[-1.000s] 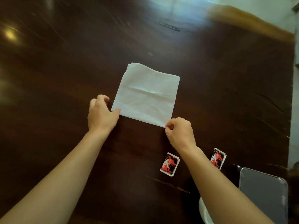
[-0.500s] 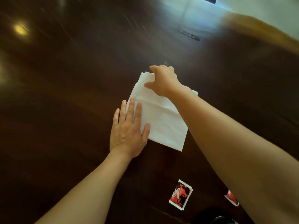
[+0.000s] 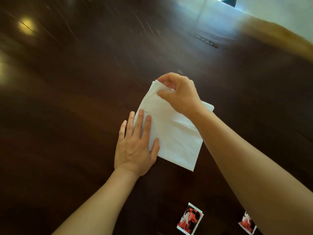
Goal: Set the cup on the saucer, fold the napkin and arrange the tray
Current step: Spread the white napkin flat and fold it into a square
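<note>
A white square napkin [image 3: 177,138] lies flat on the dark wooden table [image 3: 76,99], turned like a diamond. My left hand [image 3: 135,146] rests flat on its near left edge, fingers spread and pressing it down. My right hand [image 3: 177,94] reaches over the napkin and pinches its far left corner between thumb and fingers, lifting that corner slightly. The cup, saucer and tray are out of view.
Two small red, black and white sachets lie near the bottom edge, one [image 3: 189,218] under the napkin and one [image 3: 246,223] partly hidden by my right forearm. The table's light far edge [image 3: 277,33] runs across the upper right.
Both hands left the napkin's near corners. My left hand went flat on the left edge; my right hand reached to the far corner and now pinches it up. The view tilted forward.
</note>
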Available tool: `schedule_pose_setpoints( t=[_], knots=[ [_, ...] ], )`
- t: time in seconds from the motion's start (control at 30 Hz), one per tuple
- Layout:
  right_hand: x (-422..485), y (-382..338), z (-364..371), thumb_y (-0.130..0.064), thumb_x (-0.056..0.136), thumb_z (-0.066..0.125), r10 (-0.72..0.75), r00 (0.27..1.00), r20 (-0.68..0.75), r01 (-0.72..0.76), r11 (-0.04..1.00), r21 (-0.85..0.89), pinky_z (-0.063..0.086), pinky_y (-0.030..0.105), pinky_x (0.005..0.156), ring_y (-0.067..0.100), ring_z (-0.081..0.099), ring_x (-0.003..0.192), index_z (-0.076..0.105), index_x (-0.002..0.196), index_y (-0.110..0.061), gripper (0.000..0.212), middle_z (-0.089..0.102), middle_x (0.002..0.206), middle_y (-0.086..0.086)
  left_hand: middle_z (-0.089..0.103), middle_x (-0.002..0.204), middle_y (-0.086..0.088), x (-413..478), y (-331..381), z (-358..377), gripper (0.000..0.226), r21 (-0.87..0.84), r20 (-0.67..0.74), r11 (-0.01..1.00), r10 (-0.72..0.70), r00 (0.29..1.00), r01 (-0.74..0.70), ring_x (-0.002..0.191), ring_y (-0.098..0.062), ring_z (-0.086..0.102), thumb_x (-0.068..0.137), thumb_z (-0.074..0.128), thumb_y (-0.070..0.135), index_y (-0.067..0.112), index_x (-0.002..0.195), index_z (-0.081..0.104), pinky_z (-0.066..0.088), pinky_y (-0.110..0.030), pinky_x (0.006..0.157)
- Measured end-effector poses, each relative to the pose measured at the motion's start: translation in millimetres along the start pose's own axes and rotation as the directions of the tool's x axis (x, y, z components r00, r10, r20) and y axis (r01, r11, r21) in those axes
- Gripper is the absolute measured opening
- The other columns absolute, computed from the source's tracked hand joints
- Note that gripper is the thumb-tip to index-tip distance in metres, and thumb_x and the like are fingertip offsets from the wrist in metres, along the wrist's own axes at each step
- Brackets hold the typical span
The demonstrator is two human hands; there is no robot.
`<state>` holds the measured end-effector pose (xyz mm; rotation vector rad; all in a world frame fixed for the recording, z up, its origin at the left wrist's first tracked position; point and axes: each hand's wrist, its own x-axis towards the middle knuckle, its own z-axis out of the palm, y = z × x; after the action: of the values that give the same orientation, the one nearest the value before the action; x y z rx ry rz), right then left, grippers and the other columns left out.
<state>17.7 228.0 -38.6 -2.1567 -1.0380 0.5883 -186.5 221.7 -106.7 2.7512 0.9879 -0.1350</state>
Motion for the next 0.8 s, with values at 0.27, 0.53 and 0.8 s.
schedule_pose_setpoints(
  t=[0.27,0.53,0.8],
  knots=[
    [37.5,0.4,26.6,-0.019,0.08,0.078,0.075,0.997,-0.031,-0.079,0.987,-0.139,0.055,0.038,0.086,0.018,0.064,0.093,0.074,0.108,-0.021,0.029,0.068,0.089,-0.006,0.009,0.168,-0.012,-0.2,-1.0,-0.1,0.074,-0.007,-0.01,1.0,-0.002,1.0,0.002,0.155,-0.033,0.005,0.099,0.029,0.054,0.015,0.16,0.015,0.015,-0.049,0.124],
    [1.2,5.5,58.8,-0.004,0.085,0.059,-0.259,0.949,-0.18,0.189,0.923,-0.334,0.048,0.049,0.097,0.041,0.058,0.119,0.065,0.126,-0.003,0.041,0.067,0.122,0.016,0.007,0.168,-0.012,-0.7,-1.3,0.9,0.073,-0.028,-0.027,1.0,0.007,1.0,-0.008,0.155,-0.032,0.004,0.1,0.029,0.052,0.015,0.16,0.014,0.015,-0.049,0.124],
    [-9.2,6.9,79.7,-0.049,0.105,0.014,-0.021,0.993,0.116,0.084,0.818,-0.569,-0.011,0.05,0.123,0.026,-0.017,0.153,0.0,0.159,-0.015,0.065,-0.008,0.169,0.0,0.005,0.168,-0.009,-0.5,-0.3,0.1,0.072,-0.017,-0.034,1.0,0.008,0.999,-0.009,0.155,-0.031,0.003,0.102,0.026,0.052,0.013,0.16,0.009,0.011,-0.047,0.125]
  ],
)
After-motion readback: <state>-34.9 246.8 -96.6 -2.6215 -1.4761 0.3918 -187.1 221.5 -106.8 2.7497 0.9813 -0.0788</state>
